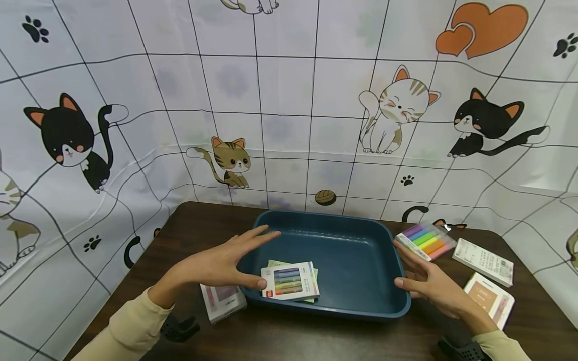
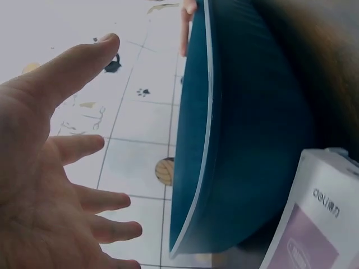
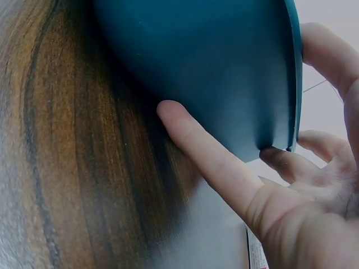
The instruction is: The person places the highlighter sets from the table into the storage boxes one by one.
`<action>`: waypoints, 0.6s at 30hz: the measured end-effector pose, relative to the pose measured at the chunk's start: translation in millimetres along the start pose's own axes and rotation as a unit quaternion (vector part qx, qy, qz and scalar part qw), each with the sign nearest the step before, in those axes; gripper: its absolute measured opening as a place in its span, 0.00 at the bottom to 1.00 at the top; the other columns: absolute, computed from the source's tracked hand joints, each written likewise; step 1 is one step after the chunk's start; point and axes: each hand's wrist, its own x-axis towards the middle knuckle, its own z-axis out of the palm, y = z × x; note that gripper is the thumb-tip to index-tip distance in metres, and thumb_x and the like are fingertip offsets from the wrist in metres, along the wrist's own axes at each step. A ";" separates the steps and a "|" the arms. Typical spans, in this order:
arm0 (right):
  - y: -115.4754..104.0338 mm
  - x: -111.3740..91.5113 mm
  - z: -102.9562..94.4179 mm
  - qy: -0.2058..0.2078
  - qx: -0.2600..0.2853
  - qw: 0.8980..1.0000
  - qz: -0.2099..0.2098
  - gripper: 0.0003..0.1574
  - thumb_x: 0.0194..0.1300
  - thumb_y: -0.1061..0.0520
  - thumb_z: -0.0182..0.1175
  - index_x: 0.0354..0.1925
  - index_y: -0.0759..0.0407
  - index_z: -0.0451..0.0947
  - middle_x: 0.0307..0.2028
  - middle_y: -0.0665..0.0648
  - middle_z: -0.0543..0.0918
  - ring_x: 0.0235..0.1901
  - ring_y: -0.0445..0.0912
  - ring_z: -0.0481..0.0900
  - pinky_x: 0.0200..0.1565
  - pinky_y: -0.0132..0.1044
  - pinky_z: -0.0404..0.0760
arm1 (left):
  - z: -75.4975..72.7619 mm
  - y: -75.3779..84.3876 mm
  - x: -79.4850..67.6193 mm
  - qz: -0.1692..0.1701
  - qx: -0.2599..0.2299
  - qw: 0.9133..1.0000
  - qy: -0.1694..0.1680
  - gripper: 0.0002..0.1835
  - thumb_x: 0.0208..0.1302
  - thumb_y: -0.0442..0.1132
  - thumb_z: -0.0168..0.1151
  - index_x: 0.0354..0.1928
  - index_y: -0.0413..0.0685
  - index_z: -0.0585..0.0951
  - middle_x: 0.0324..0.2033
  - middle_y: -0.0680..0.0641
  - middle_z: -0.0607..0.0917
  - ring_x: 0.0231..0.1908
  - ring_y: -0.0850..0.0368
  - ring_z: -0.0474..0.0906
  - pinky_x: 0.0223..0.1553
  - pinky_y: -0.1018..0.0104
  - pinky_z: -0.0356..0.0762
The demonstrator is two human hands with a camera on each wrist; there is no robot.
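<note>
A dark blue tray [image 1: 356, 260] stands on the table. In it lies a white boxed set of coloured pens [image 1: 289, 281], resting on a pale green item [image 1: 311, 299] that is mostly hidden. My left hand [image 1: 228, 258] hovers over the tray's left edge with its fingers spread and nothing held, its thumb tip beside the white box in the head view. In the left wrist view that palm [image 2: 45, 185] is bare. At the tray's right side is my right hand [image 1: 429, 283]; its thumb and fingers [image 3: 174, 115] extend against the rim and outer wall.
Left of the tray lies a white box with a pink panel [image 1: 223, 301]. Beyond the right hand are a clear pack of bright highlighters [image 1: 426, 239], a white printed box [image 1: 484, 260] and a box with an orange-tan panel [image 1: 489, 299]. A cat-patterned sheet [image 1: 289, 125] hangs behind.
</note>
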 end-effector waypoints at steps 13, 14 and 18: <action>-0.3 -0.2 0.7 -0.003 0.001 1.000 0.000 0.53 0.74 0.64 0.58 0.83 0.43 0.40 0.80 0.65 0.34 0.71 0.76 0.46 0.50 0.58 0.81 | -5.2 -14.2 -21.1 -0.029 -0.010 0.999 0.009 0.52 0.61 0.61 0.72 0.81 0.70 0.52 0.80 0.49 0.36 0.76 0.31 0.36 0.60 0.18 0.47; -0.4 -0.3 0.6 -0.003 0.001 1.000 -0.001 0.53 0.74 0.64 0.58 0.83 0.43 0.40 0.80 0.65 0.34 0.71 0.76 0.46 0.50 0.59 0.81 | -5.9 -15.0 -22.5 -0.029 -0.010 0.999 0.013 0.52 0.61 0.61 0.72 0.81 0.71 0.52 0.80 0.49 0.35 0.75 0.30 0.35 0.60 0.18 0.46; -0.2 -0.3 -0.2 -0.004 -0.001 1.000 -0.003 0.53 0.75 0.64 0.58 0.83 0.43 0.41 0.80 0.65 0.35 0.71 0.76 0.46 0.49 0.58 0.82 | -8.0 -17.8 -26.7 -0.031 0.000 0.999 0.030 0.54 0.60 0.63 0.71 0.81 0.73 0.49 0.80 0.49 0.32 0.75 0.28 0.35 0.59 0.16 0.44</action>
